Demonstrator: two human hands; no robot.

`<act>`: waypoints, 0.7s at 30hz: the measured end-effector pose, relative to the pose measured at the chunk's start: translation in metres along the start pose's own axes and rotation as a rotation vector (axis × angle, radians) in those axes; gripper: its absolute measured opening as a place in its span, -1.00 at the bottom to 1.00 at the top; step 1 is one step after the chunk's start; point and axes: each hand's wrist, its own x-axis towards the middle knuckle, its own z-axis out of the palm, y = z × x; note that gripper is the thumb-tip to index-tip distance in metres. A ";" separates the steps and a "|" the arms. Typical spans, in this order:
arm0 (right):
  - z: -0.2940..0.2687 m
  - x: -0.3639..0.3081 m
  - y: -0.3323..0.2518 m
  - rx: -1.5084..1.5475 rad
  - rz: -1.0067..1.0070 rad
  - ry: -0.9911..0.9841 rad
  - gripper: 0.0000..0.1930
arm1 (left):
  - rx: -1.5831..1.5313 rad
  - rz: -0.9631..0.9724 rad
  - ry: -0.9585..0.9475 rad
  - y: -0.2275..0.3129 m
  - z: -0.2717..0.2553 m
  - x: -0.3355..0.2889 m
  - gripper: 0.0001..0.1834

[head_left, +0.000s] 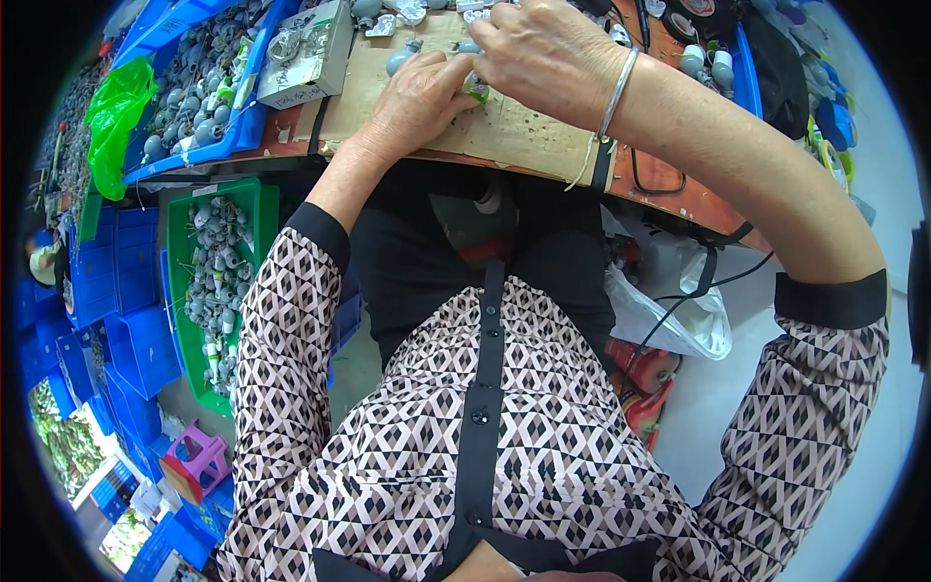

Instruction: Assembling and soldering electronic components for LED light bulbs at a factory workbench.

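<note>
Both of my hands work close together over a cardboard sheet (524, 131) on the table. My left hand (415, 105) has its fingers drawn together by a small green piece (475, 87), part of which shows past the fingertips. Just above it, my right hand (548, 56), with a silver bangle at the wrist, is closed with bent fingers. Whatever it grips is hidden. A grey rounded part (398, 62) lies beyond my left hand, and another grey part (468, 47) shows between the hands. White plastic pieces (381, 25) lie at the far edge.
At left, a blue bin (238, 136) full of grey bulb-like parts stands beside a white box (308, 58) holding wire. A green bag (118, 112) hangs off the bin. Lower down sits a green crate (262, 209) of similar parts. Black cable (669, 189) loops at the table's right edge.
</note>
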 end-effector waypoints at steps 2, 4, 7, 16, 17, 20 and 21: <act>0.003 -0.004 0.005 0.008 -0.048 0.002 -0.78 | 0.000 0.001 0.000 0.001 0.000 0.000 -0.57; 0.003 -0.006 0.011 0.015 -0.090 -0.001 -0.78 | -0.004 0.008 -0.001 0.002 0.001 0.002 -0.58; -0.003 -0.004 0.017 0.183 -0.047 -0.086 -0.79 | -0.019 0.009 -0.029 0.000 0.000 0.003 -0.70; -0.019 -0.005 0.014 0.028 -0.088 -0.062 -0.80 | 0.014 0.006 0.002 0.001 0.000 0.000 -0.66; -0.018 -0.006 0.014 0.029 -0.090 -0.061 -0.80 | 0.019 0.000 0.003 0.001 0.000 -0.002 -0.66; -0.016 -0.009 0.012 0.025 -0.075 0.009 -0.81 | 0.020 0.012 0.012 0.001 0.002 -0.001 -0.66; -0.016 -0.009 0.011 0.054 -0.066 -0.027 -0.81 | 0.023 0.023 0.019 0.001 0.002 -0.001 -0.66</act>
